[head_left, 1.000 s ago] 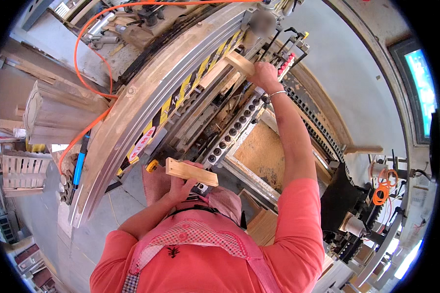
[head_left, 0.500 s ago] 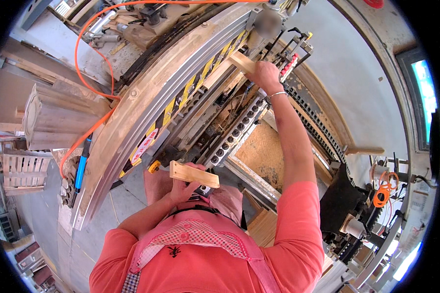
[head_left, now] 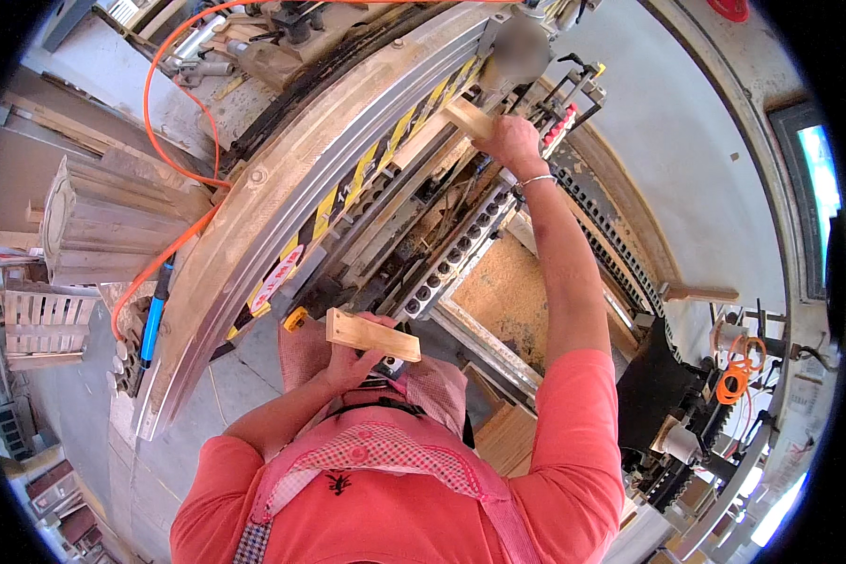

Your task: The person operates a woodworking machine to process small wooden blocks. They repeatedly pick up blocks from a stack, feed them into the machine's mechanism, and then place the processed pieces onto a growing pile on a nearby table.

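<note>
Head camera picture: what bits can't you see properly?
- Right hand: its fingers wrap the wooden block, hiding the block's near end.
- Left hand: the second wooden block covers its fingertips.
- Machine top: one patch is blurred.
- Bottom edge: cuts off the person's body.

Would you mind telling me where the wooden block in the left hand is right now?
In the head view, the wooden block sits low and centre-left, held by the left hand close to the chest, just below the machine's yellow-and-black striped rail.
</note>
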Available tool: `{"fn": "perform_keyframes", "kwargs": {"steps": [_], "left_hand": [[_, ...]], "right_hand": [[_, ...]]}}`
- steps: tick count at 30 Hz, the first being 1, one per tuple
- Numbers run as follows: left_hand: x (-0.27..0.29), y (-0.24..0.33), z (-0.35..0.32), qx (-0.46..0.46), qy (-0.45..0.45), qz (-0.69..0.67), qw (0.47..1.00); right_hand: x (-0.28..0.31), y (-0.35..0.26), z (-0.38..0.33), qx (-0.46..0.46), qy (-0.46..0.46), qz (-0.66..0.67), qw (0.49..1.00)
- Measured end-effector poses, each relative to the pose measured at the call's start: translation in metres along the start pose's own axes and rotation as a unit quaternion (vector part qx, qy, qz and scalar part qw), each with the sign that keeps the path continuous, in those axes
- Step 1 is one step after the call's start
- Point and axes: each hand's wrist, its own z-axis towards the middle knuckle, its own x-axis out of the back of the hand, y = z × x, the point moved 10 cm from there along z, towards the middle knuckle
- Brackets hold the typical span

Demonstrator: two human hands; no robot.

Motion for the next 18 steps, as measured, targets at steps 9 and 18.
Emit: {"fn": "perform_keyframes", "kwargs": {"steps": [9, 18], "left_hand": [[-0.0005, 0.0005, 0.001, 0.01, -0.012, 0.005, 1.0], [-0.0014, 0.0043, 0.0015, -0.006, -0.009, 0.01, 1.0]], "right_hand": [[-0.0016, 0.0014, -0.0015, 0.015, 0.026, 0.022, 0.999], [-0.0038, 0.0037, 0.002, 0.015, 0.018, 0.029, 0.999]]}}
